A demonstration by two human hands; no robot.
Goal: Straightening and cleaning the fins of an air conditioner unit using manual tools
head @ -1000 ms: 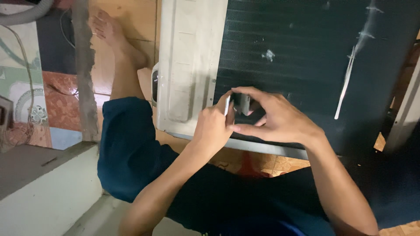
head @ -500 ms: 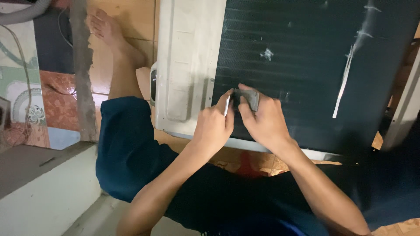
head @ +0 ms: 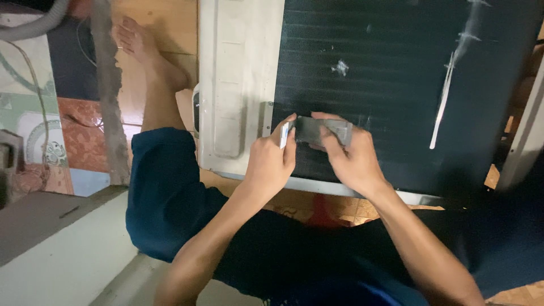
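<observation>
Grey flat comb tool (head: 323, 130) sits pinched between my left hand (head: 272, 164) and right hand (head: 351, 161), near the dark finned coil panel's (head: 396, 73) lower edge.

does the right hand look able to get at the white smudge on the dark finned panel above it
Probably yes. The right hand rests on the dark finned panel, pinching a small grey flat tool, and the white smudge lies just above with nothing between them.

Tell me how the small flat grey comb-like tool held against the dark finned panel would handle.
The small flat grey tool probably stays stiff: it spans between the left hand and right hand without sagging. Likely light, since fingertips alone hold it.
</observation>
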